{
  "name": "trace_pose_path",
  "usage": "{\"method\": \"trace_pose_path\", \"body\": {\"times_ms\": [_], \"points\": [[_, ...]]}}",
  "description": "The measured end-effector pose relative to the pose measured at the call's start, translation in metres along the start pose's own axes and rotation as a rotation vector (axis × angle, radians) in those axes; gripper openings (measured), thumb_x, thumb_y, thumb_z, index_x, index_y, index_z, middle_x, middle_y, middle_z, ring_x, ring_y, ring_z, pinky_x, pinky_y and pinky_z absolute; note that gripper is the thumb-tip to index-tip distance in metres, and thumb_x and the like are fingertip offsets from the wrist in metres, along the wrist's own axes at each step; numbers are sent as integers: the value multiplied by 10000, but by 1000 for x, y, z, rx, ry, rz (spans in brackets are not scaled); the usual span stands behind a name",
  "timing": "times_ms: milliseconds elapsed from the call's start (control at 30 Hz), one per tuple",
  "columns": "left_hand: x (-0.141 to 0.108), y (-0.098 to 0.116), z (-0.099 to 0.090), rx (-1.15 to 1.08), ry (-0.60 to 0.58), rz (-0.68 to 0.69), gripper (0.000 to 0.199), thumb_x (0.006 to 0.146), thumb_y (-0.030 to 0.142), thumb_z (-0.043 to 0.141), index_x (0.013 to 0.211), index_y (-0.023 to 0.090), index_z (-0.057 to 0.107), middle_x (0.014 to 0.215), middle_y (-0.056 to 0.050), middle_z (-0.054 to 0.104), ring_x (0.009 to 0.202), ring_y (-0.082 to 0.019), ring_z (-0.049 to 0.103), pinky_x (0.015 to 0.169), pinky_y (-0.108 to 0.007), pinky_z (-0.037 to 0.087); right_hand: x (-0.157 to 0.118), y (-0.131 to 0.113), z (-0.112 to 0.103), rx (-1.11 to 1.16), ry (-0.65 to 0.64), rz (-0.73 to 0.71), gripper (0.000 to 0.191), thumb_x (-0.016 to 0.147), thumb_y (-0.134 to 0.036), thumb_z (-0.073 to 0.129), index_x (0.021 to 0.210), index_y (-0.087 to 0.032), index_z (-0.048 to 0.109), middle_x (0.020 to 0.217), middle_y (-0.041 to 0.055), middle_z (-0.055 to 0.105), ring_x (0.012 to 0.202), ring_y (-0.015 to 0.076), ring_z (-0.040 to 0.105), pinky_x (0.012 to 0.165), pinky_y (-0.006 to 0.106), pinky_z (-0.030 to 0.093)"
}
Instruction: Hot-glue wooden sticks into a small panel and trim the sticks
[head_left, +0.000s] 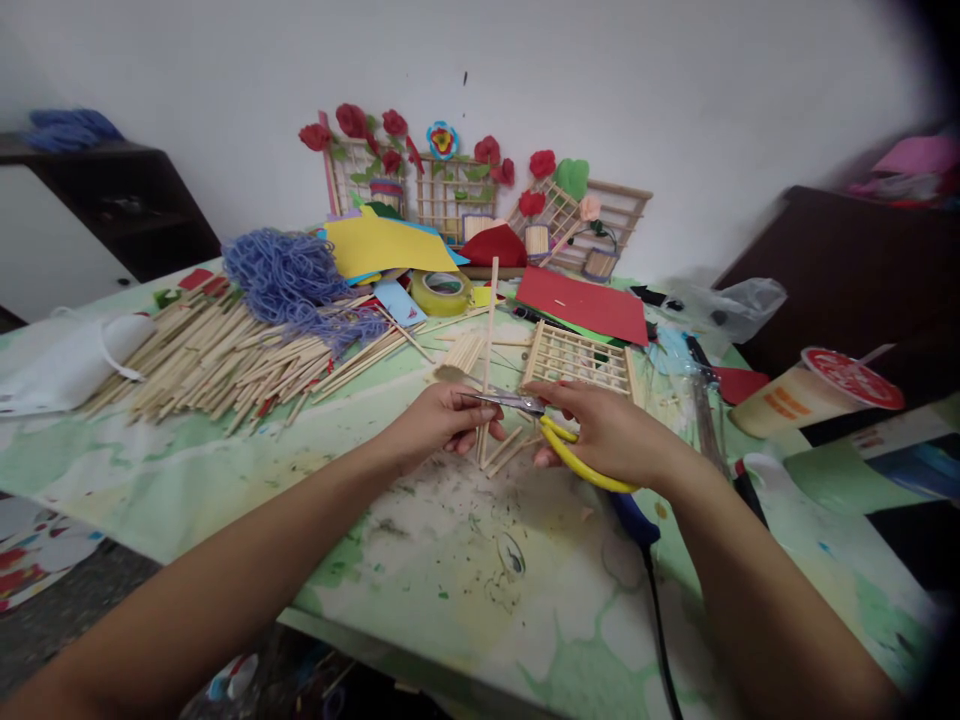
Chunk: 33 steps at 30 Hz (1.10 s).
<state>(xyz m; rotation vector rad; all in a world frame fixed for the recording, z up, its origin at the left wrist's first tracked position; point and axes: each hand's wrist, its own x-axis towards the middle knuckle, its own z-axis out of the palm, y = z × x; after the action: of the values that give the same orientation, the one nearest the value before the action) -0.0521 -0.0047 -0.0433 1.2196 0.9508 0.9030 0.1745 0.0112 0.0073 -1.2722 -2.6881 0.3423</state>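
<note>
In the middle of the table, my left hand (448,418) is closed on a thin wooden stick (491,320) that stands nearly upright. My right hand (611,430) grips a pair of scissors (574,460) with yellow handles. Their metal blades point left and cross the stick just beside my left fingers; whether they touch it I cannot tell. Short cut sticks (510,453) lie below the hands. Behind my left hand is a small row of sticks laid side by side (461,352). A small wooden lattice (581,355) sits just beyond my right hand.
A heap of loose sticks (187,360) and tangled blue yarn (281,270) lie at left. Tape (441,293), yellow paper (382,245) and red paper (585,303) are behind. A sealed drink cup (795,395) stands at right. A blue-handled corded tool (636,515) lies near my right wrist.
</note>
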Motion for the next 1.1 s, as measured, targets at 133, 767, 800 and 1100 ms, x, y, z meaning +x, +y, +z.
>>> {"method": "trace_pose_path", "body": {"times_ms": [133, 767, 800, 1100], "points": [[1, 4, 1, 134, 34, 5, 192, 782, 293, 614, 769, 110, 670, 623, -34, 668, 398, -42, 458, 399, -170, 330, 0, 2, 1, -20, 1, -11, 701, 728, -589, 619, 1331, -256, 491, 1196, 109, 616, 1080, 298, 563, 863, 392, 446], [7, -6, 1, 116, 71, -54, 167, 786, 278, 634, 777, 111, 640, 715, -40, 686, 515, -76, 604, 517, -184, 480, -1, 11, -2, -52, -38, 1, 749, 723, -653, 584, 1352, -263, 462, 1197, 81, 631, 1053, 293, 583, 859, 375, 436], [6, -6, 1, 109, 63, -45, 169, 780, 280, 638, 788, 111, 641, 716, -40, 685, 513, -72, 597, 515, -182, 476, -1, 9, -2, -46, -45, -5, 742, 729, -648, 580, 1354, -268, 459, 1204, 75, 630, 1054, 292, 583, 862, 377, 433], [3, -8, 1, 80, -9, -14, 179, 761, 279, 651, 839, 127, 601, 694, -26, 677, 502, -85, 595, 496, -192, 471, -2, 4, -2, -16, -65, 10, 726, 731, -623, 591, 1358, -283, 455, 1226, 70, 622, 1059, 293, 582, 841, 385, 442]]}}
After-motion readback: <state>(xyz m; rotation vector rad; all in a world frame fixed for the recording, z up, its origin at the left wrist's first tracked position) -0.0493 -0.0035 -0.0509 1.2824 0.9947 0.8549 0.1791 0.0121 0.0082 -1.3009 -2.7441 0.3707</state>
